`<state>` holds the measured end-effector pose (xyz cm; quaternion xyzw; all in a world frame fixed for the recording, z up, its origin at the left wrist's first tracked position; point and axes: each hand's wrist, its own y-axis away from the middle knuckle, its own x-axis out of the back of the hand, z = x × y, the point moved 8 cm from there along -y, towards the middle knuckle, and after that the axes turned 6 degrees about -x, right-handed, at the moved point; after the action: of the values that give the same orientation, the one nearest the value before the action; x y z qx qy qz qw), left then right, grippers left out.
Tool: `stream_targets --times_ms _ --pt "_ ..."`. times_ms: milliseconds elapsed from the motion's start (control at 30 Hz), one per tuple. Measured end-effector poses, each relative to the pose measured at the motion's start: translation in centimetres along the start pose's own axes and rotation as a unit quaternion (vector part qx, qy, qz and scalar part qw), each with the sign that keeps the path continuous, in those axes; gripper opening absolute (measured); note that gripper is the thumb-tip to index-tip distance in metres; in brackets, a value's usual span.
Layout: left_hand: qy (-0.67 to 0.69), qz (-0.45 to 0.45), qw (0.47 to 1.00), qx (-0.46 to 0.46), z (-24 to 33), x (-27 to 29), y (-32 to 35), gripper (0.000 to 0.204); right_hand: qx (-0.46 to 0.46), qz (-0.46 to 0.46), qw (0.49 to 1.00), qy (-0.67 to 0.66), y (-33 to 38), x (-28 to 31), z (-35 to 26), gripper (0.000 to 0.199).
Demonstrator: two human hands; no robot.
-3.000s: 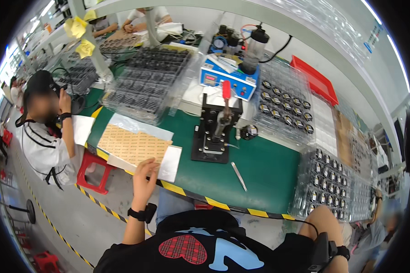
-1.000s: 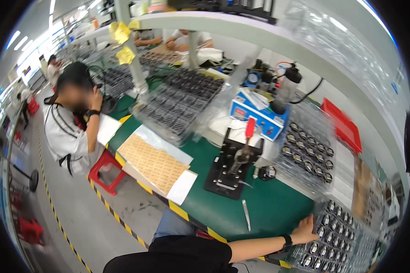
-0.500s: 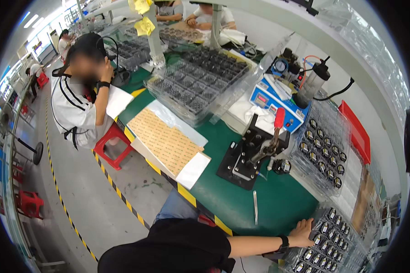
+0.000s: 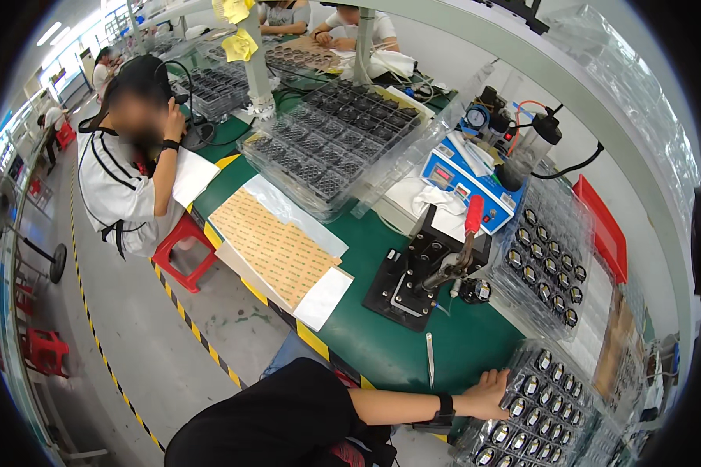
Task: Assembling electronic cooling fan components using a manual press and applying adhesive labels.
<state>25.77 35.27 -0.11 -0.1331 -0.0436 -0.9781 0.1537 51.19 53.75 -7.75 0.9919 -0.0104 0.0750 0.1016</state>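
Since approx. 3 s ago, the right hand (image 4: pixel 492 391) has been brought from the lap to the near edge of the green bench (image 4: pixel 382 342), where it is now seen resting on the corner of a clear blister tray of round black-and-silver parts (image 4: pixel 539 412). The fingers (image 4: pixel 509 381) are spread loosely over the tray's edge and are closed on nothing. A black wristband (image 4: pixel 444 408) is worn on the same arm, which is stretched in a black sleeve from the lower centre. The left hand, earlier placed on the bench edge by the striped tape, is no longer in view.

Just left of the hand, steel tweezers (image 4: pixel 430 359) are laid on the bench, pointing away from its edge. Behind them a black toggle press w/ a red handle (image 4: pixel 432 265) is mounted on its base plate, and one loose round part (image 4: pixel 475 291) is set beside it. A second tray of the same parts (image 4: pixel 544 265) is stacked to the right of the press; a blue control box (image 4: pixel 463 175) stands behind. At left, a tan sheet of adhesive pads (image 4: pixel 276 245) lies on the bench. A co-worker in a white striped top (image 4: pixel 121 187) is seated on a red stool (image 4: pixel 183 249).
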Motion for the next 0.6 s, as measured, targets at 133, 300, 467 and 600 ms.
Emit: stream_targets --times_ms 133,300,467,600 --pt "-0.057 -0.016 0.998 0.002 -1.0 2.8 -0.1 0.098 -0.016 0.042 0.999 -0.007 3.5 4.1 1.2 0.067" --pt "-0.058 -0.037 0.998 0.007 -0.1 7.3 -0.1 0.100 -0.031 0.086 0.996 -0.020 8.3 8.2 1.6 0.067" --pt "-0.065 -0.036 0.997 0.007 -0.1 7.9 -0.5 0.102 -0.023 0.117 0.992 -0.042 13.3 8.4 -0.4 0.068" --pt "-0.099 0.062 0.992 -0.037 0.6 9.7 4.4 0.088 -0.002 0.112 0.990 -0.084 14.1 4.5 -1.1 0.067"
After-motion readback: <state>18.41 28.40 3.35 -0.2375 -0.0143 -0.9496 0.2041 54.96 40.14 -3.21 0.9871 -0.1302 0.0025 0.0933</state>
